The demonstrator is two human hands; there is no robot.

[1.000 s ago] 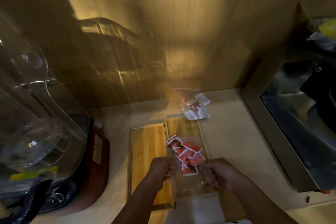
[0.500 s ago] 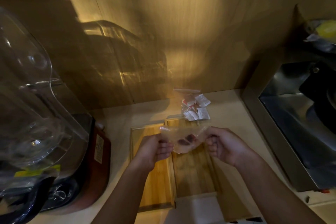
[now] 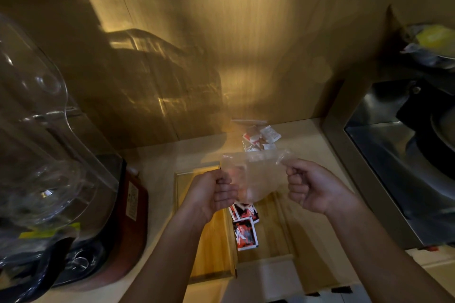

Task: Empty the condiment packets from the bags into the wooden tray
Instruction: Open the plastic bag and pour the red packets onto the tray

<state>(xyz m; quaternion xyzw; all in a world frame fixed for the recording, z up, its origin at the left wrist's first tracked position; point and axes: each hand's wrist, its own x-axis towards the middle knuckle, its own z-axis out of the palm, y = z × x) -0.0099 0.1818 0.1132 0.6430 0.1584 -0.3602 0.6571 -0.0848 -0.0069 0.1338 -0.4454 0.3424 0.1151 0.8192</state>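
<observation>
A clear plastic bag [image 3: 256,174] hangs upside down over the wooden tray [image 3: 214,248]. My left hand [image 3: 214,192] pinches its left corner and my right hand [image 3: 312,187] pinches its right corner. Red, black and white condiment packets [image 3: 245,225] lie or fall into the tray's right compartment, just under the bag. The bag looks nearly empty. A second clear bag of white and red packets [image 3: 259,138] lies on the counter behind the tray, near the wall.
A large clear plastic dome on a dark red-brown base [image 3: 133,229] fills the left side. A steel appliance [image 3: 403,179] stands on the right. The wooden wall is close behind. A white sheet [image 3: 266,278] lies at the tray's near end.
Both hands lifted the bag off the tray and turned it over. The red packets that were inside it have dropped into the tray's right compartment.
</observation>
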